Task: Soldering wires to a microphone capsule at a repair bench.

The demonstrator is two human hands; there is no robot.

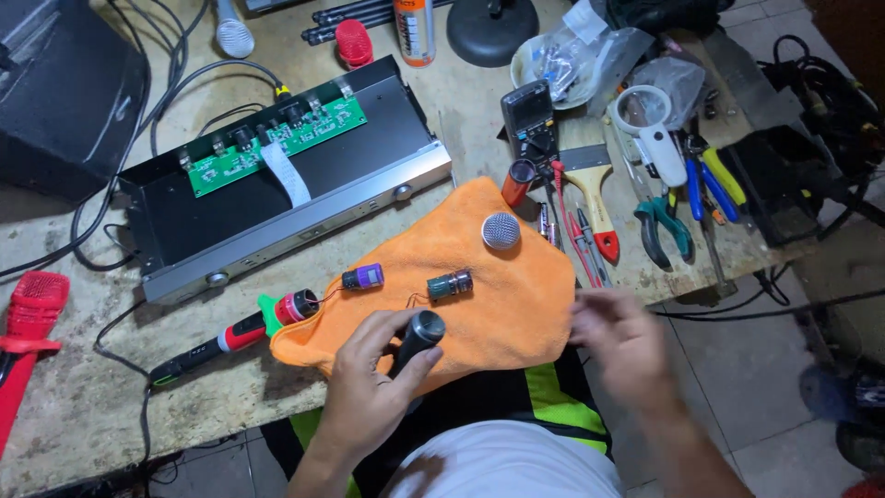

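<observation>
My left hand is closed round a black cylindrical microphone body at the near edge of an orange cloth. On that cloth lie a silver mesh microphone grille, a purple capsule part and a dark green cylindrical part, both with thin wires attached. My right hand hovers blurred off the cloth's right corner, fingers spread, holding nothing.
An open black rack unit with a green circuit board lies behind the cloth. A red-and-black tool rests at left, beside a red microphone. Pliers, a brush, a multimeter and a magnifier crowd the right.
</observation>
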